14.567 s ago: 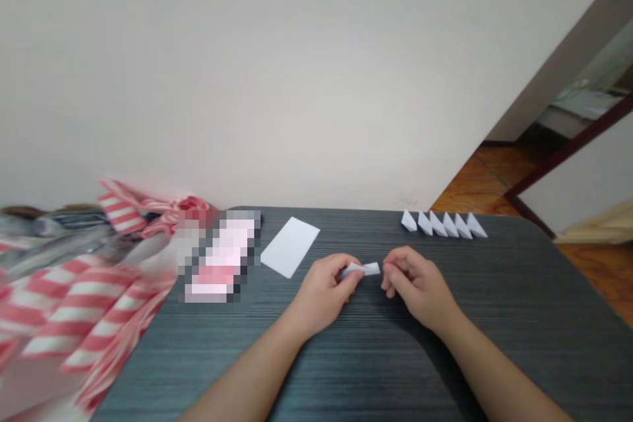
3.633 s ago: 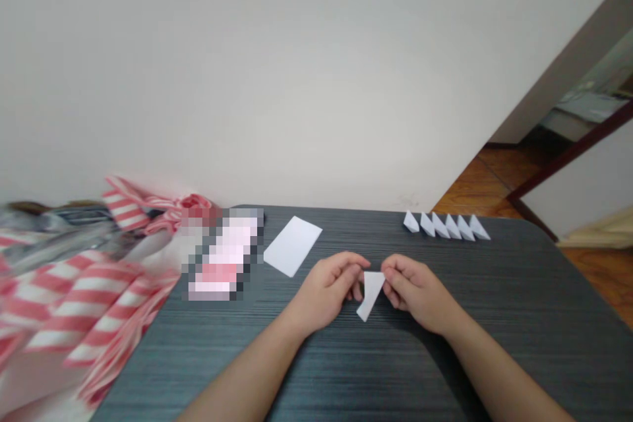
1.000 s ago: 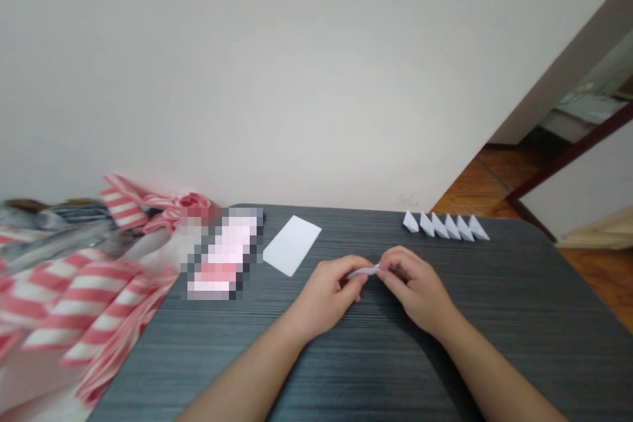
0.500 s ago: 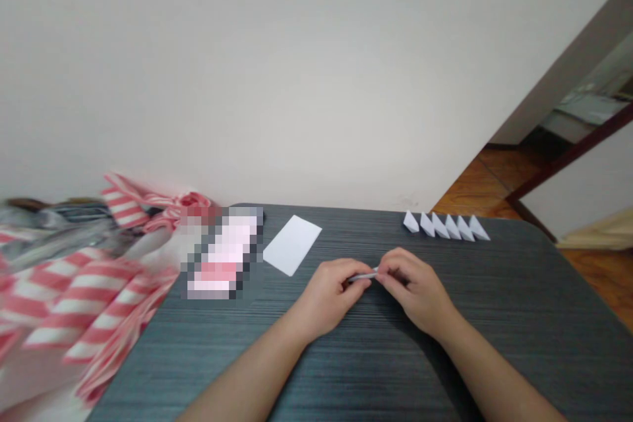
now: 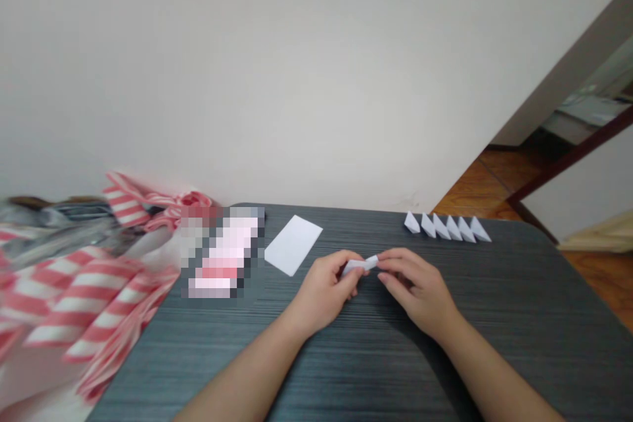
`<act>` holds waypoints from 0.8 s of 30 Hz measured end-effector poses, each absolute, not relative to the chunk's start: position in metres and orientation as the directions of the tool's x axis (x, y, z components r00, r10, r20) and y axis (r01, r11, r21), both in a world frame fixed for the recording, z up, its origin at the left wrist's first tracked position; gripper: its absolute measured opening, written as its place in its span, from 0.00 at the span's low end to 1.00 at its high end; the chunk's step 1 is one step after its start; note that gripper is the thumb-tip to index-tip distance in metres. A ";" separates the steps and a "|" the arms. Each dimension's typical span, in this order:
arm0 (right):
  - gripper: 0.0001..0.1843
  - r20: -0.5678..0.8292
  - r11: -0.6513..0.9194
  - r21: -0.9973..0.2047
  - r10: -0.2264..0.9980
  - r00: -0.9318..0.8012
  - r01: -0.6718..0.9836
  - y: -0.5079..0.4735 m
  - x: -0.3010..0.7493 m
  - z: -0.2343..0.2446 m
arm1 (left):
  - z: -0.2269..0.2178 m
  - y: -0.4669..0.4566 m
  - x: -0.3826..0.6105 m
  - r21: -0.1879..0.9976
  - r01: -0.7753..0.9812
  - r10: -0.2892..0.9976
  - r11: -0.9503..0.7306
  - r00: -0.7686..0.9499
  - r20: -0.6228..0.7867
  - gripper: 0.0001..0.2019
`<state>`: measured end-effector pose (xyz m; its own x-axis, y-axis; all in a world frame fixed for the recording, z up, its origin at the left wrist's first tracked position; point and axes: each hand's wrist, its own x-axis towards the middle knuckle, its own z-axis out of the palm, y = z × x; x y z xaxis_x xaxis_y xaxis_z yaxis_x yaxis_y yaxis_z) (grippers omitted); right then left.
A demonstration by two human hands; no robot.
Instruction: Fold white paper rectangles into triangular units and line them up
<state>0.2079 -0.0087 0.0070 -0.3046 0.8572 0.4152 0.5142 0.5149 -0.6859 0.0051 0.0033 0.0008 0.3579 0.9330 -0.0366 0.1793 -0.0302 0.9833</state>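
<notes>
A small folded piece of white paper (image 5: 357, 266) is held over the middle of the dark table. My left hand (image 5: 329, 287) is closed on it, thumb in front and fingers behind. At its right end, the fingertips of my right hand (image 5: 418, 283) touch the paper's tip, with the thumb held a little apart below. Past my left hand lies a flat white sheet or stack of paper (image 5: 293, 245). Several folded white paper pieces (image 5: 453, 229) stand in a slanting row near the table's back right edge.
The dark wood-grain table (image 5: 336, 369) meets a pale wall (image 5: 316, 79) at the back. A blurred-out pinkish rectangular object (image 5: 228, 250) lies at the left. Red-and-white striped cloth (image 5: 89, 297) is heaped beside the table. At the right, wooden floor (image 5: 475, 188) shows.
My right thumb has come away from the paper and its fingers have loosened. The folded paper has turned in my left hand, so more of its face shows.
</notes>
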 end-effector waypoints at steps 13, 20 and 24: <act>0.11 0.427 0.539 -0.683 0.842 -0.329 0.494 -0.007 0.209 0.004 | 0.005 0.003 0.007 0.983 0.179 0.936 -0.048 0.351 -0.018 0.11; 0.09 0.383 0.504 -0.703 0.863 -0.330 0.502 -0.007 0.208 0.004 | 0.000 0.004 0.006 0.982 0.165 0.938 -0.088 0.347 0.026 0.11; 0.08 0.362 0.489 -0.707 0.871 -0.334 0.510 -0.007 0.208 0.002 | -0.001 0.003 0.006 0.982 0.161 0.930 -0.102 0.365 0.036 0.11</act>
<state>0.2084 -0.0067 0.0024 -0.3336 0.8706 0.3617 0.5102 0.4894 -0.7073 0.0061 0.0034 -0.0006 0.3652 0.9302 0.0364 0.1614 -0.1017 0.9816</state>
